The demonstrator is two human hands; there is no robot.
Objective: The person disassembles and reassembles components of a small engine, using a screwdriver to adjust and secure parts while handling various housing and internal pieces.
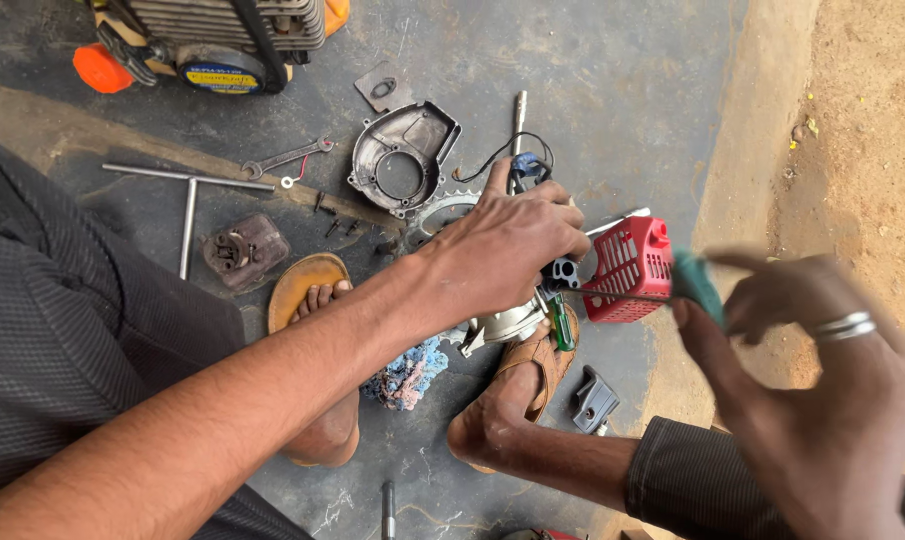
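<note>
I crouch on a dark, scuffed concrete floor (613,90) beside sandy ground (863,130). My left hand (508,245) presses closed fingers on the small engine (533,300) between my feet. My blurred right hand (823,390) pinches a green-handled screwdriver (695,285).

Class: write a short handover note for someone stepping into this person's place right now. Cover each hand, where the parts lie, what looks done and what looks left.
Left hand: pressing down on the small engine, held between the feet.
Right hand: blurred, gripping a green-handled screwdriver, tip at the red cover.
Lying loose on the floor: grey housing, spanner, T-wrench, rag.
Done: housing is off.
Left: red cover is on the engine.
</note>
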